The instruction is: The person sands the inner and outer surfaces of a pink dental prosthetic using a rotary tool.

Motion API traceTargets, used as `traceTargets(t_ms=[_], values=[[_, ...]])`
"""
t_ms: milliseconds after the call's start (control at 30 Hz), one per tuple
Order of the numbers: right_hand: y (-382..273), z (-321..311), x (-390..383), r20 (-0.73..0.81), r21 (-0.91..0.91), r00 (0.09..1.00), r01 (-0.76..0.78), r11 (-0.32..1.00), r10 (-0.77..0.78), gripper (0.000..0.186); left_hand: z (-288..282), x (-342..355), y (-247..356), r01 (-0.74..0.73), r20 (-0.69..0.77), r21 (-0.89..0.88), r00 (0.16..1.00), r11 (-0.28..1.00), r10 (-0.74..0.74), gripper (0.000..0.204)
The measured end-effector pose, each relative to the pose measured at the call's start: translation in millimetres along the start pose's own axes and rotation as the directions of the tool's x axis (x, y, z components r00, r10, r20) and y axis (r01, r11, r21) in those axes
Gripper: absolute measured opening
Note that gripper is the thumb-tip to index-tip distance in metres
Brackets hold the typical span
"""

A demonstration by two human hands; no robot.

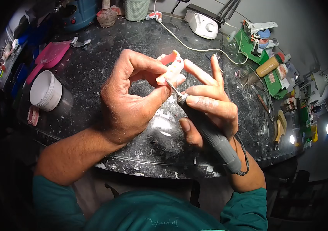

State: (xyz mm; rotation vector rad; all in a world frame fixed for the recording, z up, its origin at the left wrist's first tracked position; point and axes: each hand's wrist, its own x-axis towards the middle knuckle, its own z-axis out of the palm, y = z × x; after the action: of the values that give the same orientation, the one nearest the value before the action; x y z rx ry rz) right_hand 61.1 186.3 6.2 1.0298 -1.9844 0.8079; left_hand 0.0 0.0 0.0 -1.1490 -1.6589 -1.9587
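Note:
Over the middle of the dark, dusty bench, my left hand (127,90) pinches a pink denture (174,69) with pale teeth between thumb and fingers. My right hand (212,102) grips a dark rotary handpiece (212,134) much like a pen, its cord trailing past the wrist. A thin metal bur (173,87) points up and left from the handpiece to the near end of the denture. Whether the tip touches it I cannot tell. Two outstretched right fingers reach close to the denture's right side. White dust coats both hands.
A white tub (46,91) and a pink dustpan (52,54) are on the left, near another denture piece (33,115). At the back stands a white control box (203,26) beside a pale cord (194,48). Green trays (275,82), a bottle (268,66) and tools crowd the right.

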Motion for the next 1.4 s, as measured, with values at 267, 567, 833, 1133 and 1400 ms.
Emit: traceTargets(t_ms=[267,567,833,1133,1400], values=[[1.5,-1.5,0.8,-0.021,0.008,1.0,0.02,1.0,-0.019,0.043,0.5,-1.0,-2.2,-0.007,-0.001,-0.004,1.0,1.0,0.007,0.026],[-0.9,-3.2,4.1,0.004,-0.011,0.999,0.038,0.999,-0.038,0.042,2.8,0.1,1.7,0.029,0.006,0.003,1.0,1.0,-0.029,0.031],[-10.1,2.2,8.5,-0.077,0.05,0.996,-0.051,0.997,0.055,0.051,1.5,-0.1,-0.9,0.012,0.02,0.027,1.0,1.0,-0.012,0.032],[-2.3,-0.1,2.6,-0.021,-0.003,1.0,0.007,1.0,-0.007,0.04,1.9,0.4,0.9,0.028,0.022,0.011,0.999,1.0,-0.029,0.032],[-0.3,-3.4,1.2,-0.032,0.041,0.999,0.03,0.999,-0.029,0.044,-1.2,-0.4,2.2,0.03,0.034,0.064,0.999,0.997,-0.033,0.03]])
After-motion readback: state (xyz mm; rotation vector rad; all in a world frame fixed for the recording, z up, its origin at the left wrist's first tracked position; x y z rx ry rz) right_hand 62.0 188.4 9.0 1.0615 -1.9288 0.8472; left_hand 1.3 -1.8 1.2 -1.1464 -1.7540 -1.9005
